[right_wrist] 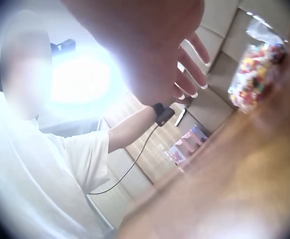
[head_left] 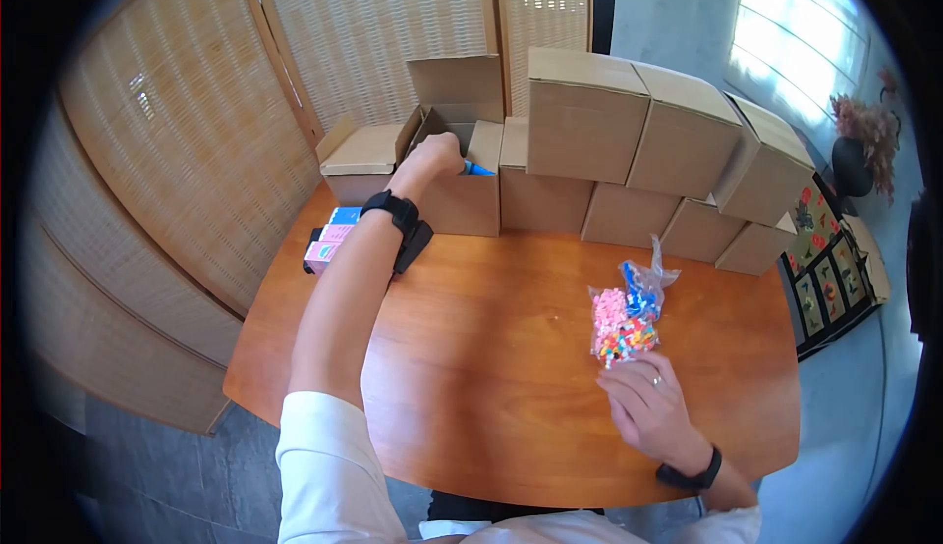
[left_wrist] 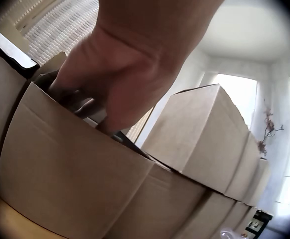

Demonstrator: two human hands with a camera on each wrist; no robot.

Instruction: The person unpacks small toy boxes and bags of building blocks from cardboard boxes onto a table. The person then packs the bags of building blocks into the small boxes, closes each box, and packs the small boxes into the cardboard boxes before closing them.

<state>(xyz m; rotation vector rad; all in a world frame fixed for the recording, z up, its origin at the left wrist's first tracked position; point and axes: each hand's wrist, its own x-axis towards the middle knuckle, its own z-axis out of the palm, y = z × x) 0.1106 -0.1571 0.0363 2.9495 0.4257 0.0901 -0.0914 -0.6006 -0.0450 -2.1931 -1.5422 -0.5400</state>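
My left hand (head_left: 439,155) reaches into an open cardboard box (head_left: 454,205) at the back left of the table. Its fingers dip behind the box's front wall in the left wrist view, so what they hold is hidden. Beside that hand, something blue (head_left: 478,169) shows inside the box. My right hand (head_left: 650,408) hovers over the right part of the table with loosely bent fingers. Just beyond its fingertips lie clear bags: pink beads (head_left: 609,306), multicoloured beads (head_left: 629,340) and blue pieces (head_left: 640,299).
Closed cardboard boxes (head_left: 587,132) stand stacked in two rows along the back. Small pink and blue boxes (head_left: 334,235) sit at the left, near my left forearm. A rattan screen (head_left: 182,102) rises behind the table (head_left: 471,377). A dark patterned case (head_left: 830,269) is off the right edge.
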